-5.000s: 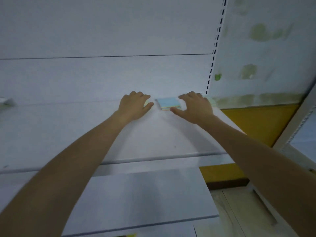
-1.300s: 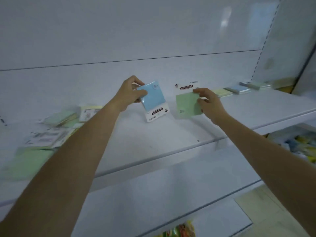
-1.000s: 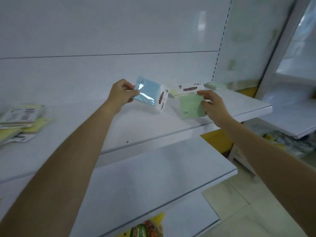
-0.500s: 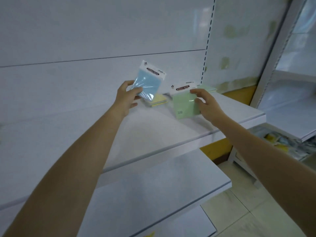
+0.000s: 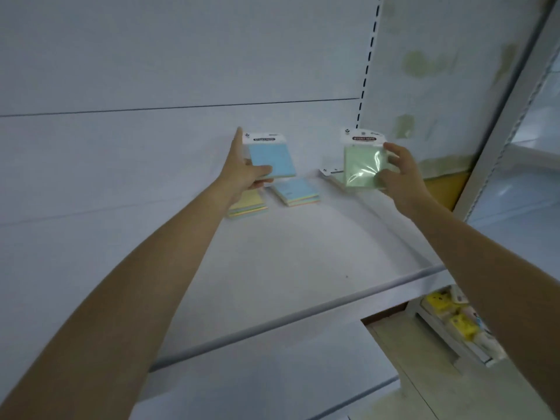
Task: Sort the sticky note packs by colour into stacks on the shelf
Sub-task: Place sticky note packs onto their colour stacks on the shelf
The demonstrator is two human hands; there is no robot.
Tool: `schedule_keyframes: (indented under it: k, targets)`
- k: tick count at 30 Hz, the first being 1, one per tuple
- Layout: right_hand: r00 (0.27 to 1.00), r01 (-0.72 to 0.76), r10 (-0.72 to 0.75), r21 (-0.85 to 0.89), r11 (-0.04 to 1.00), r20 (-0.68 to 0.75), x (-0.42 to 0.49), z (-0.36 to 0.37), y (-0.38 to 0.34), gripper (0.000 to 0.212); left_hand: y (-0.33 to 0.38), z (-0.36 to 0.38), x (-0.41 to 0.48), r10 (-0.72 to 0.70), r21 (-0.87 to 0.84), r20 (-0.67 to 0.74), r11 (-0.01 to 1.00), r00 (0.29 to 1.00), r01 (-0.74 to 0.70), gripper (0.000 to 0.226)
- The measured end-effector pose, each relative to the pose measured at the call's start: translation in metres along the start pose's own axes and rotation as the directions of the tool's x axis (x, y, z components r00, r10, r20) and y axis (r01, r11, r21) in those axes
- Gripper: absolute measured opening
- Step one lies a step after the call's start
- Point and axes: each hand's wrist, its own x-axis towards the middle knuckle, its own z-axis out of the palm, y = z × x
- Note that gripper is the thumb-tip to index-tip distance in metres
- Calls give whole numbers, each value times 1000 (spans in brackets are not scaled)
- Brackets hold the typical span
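Your left hand (image 5: 242, 174) grips a blue pack (image 5: 271, 159), held upright above the yellow-topped stack (image 5: 249, 204) and blue-topped stack (image 5: 295, 191) on the shelf (image 5: 303, 262); your right hand (image 5: 401, 174) grips a green pack (image 5: 362, 168) just above a flat pack (image 5: 331, 173) lying there

1. The blue pack (image 5: 271, 161) stands upright with its white header card on top. The left hand (image 5: 242, 174) pinches it above the back of the shelf (image 5: 303, 253).
2. The green pack (image 5: 362, 168) is glossy-wrapped and upright, header up. The right hand (image 5: 400, 174) grips it above the shelf's back right corner.
3. The blue-topped stack (image 5: 295, 192) lies flat at the shelf's back, with coloured layers beneath.
4. The yellow-topped stack (image 5: 248, 204) lies flat at the shelf's back, partly hidden.
5. The flat pack (image 5: 331, 174) lies at the shelf's back right; its colour is unclear.
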Motion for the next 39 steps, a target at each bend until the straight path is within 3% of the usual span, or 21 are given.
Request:
schedule_keyframes:
  k: [2,6,14,19,27,30,32,33,36,39]
  targets:
    - [1000,1,-2,-22,1000,-3,23,-7,1,52,-3,21,10,12,21,-30,1000,999,-12,85]
    - [999,48,-46,-91,995,29,63,-16,12,50,-16,50,27,6,246,-149,969,989,31,61]
    - [987,71,-44,-174,982,154,91,-3,30,45,-32,67,30,-81,390,-249,903,965,177,76]
    - [986,36,17,-310,950,167,93,-1,42,45,-27,81,30,-78,537,-294,811,953,232,65]
    - [972,26,82,-448,893,221,85,2,50,32,-33,83,32,-162,321,-343,905,925,278,60]
    - [961,21,110,-467,884,253,82,2,49,30,-38,84,29,-147,279,-340,927,929,249,13]
    - [960,35,110,-500,865,259,77,2,45,39,-42,84,30,-145,265,-327,934,934,238,8]
    - [961,46,102,-512,858,257,77,2,45,40,-44,83,31,-145,272,-312,933,939,234,10]
    - [965,80,65,-522,849,254,78,3,50,35,-40,85,31,-188,359,-301,886,935,293,49]
    - [972,102,24,-509,854,235,78,3,52,35,-33,90,26,-200,426,-281,850,939,309,68]
